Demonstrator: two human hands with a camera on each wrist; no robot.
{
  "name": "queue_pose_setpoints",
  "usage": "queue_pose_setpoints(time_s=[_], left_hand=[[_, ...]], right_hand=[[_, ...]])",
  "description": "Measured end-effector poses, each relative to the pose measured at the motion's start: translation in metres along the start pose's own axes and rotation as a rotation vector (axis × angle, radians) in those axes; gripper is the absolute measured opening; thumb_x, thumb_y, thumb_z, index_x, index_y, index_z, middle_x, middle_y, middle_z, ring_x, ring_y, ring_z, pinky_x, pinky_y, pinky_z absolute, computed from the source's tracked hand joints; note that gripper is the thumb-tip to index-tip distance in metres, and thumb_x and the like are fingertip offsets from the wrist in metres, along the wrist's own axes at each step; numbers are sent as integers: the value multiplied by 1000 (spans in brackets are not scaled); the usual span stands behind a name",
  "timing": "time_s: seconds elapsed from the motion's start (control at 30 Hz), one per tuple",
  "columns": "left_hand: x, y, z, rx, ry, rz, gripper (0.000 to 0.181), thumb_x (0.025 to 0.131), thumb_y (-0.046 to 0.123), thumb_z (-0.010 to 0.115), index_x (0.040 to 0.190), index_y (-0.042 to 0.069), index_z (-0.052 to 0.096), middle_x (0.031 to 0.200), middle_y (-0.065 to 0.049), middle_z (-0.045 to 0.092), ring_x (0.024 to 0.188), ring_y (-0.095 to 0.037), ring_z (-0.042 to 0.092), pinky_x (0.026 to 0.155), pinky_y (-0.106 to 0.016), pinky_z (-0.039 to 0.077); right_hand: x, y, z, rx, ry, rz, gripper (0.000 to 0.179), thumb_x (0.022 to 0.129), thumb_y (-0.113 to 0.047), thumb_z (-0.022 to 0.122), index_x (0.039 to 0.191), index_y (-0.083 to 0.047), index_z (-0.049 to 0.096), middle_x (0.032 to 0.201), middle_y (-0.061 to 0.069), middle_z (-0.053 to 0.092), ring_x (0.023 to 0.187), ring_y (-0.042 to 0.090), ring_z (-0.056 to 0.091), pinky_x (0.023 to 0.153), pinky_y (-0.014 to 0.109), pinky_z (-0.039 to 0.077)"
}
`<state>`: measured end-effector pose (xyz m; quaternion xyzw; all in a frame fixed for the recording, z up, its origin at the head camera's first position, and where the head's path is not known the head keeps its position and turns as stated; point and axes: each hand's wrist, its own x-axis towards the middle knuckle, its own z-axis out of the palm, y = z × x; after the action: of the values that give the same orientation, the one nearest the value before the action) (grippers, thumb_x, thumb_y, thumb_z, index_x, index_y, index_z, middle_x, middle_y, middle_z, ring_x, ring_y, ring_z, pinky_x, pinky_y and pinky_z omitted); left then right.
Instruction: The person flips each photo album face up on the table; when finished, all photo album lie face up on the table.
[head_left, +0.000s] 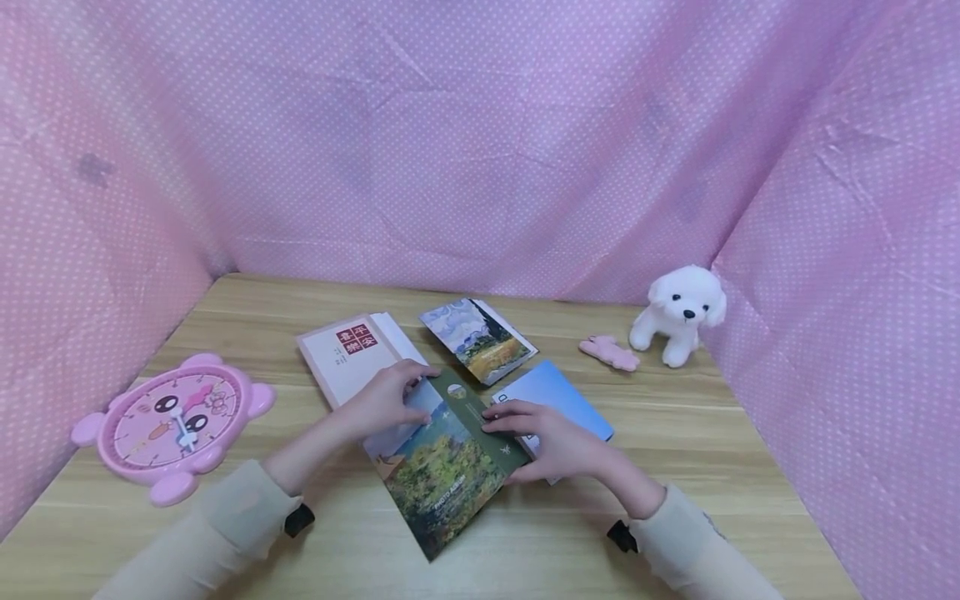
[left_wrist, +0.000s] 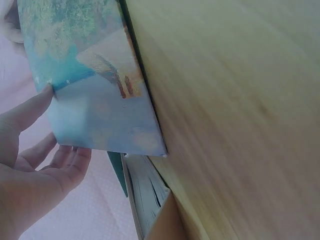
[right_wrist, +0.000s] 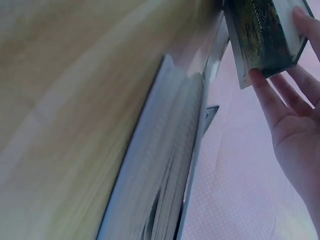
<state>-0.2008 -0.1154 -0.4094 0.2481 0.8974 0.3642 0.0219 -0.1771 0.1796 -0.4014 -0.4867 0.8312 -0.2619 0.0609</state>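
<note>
1. Left of centre, the left hand (head_left: 386, 400) pinches the upper end of the photo album (head_left: 442, 479) between thumb and fingers; a light grip should spare the cover.
2. The photo album slants across the lower centre, overlapping the white book (head_left: 337, 362).
3. Right of centre, the right hand (head_left: 555, 442) pinches its right end; even pressure should keep it shut.

The left fingers (left_wrist: 77, 170) pinched a painted book (left_wrist: 97, 105). Another book (left_wrist: 142, 182) with white pages sat past it on the wooden surface (left_wrist: 235, 100).
</note>
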Motion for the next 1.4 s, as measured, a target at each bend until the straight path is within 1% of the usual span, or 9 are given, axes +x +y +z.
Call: queue_pose_setpoints(time_s=[0.2,0.37,0.47,0.6,0.77,0.87,1.03,1.23,1.4], left_hand=[[-1,4,-3,-55,55,-5,71,68,13,84,132,9,53,123,-12,57,109,-31,56,88,-42,53],[0,4,-4,-87,100,3,72,67,10,84,132,12,53,124,-9,55,109,-28,56,85,-38,54],[0,4,-4,-109,118,6,72,67,9,84,132,13,53,124,-8,55,107,-26,56,84,-36,54],[0,6,-5,-136,129,6,71,68,8,84,132,14,53,124,-6,54,107,-24,56,86,-34,54],[1,9,-5,-179,152,17,71,68,5,83,132,16,53,123,-4,54,106,-22,55,87,-35,53],[2,9,-4,-214,173,26,72,68,3,83,132,17,53,126,-4,52,107,-22,54,87,-36,53],[5,8,-3,-236,209,56,71,67,2,83,130,16,53,126,-5,51,108,-21,53,88,-33,53],[8,11,-1,-297,258,99,70,66,-3,82,128,12,54,124,-7,52,107,-22,52,87,-33,53],[10,14,1,-324,295,116,72,63,-6,83,128,8,54,123,-8,52,106,-23,53,88,-28,53]], right_hand=[[-2,3,-3,7,104,-55,61,73,-41,79,126,-15,62,137,4,52,126,22,48,96,33,49],[-3,1,-5,24,169,-81,65,70,-40,81,126,-12,62,142,10,47,127,27,48,92,30,51],[-3,-3,-6,84,173,-59,66,70,-36,82,126,-11,61,146,14,41,126,29,49,86,26,54],[-2,-8,-8,162,175,-40,65,68,-31,84,125,-10,61,146,16,40,121,30,53,81,26,56],[-1,-11,-11,239,197,-36,62,66,-26,86,122,-11,63,145,18,40,121,28,52,80,27,56],[-1,-11,-12,271,208,-31,62,65,-27,86,121,-13,63,147,17,38,122,25,52,79,26,56],[0,-11,-13,331,215,-40,62,66,-22,85,122,-10,62,148,18,34,121,26,51,76,27,57],[0,-13,-15,370,220,-26,64,63,-11,86,121,-5,61,148,20,32,121,26,50,75,28,58],[1,-13,-18,361,223,-68,66,59,-1,86,119,2,60,146,26,31,121,30,49,75,32,58]])
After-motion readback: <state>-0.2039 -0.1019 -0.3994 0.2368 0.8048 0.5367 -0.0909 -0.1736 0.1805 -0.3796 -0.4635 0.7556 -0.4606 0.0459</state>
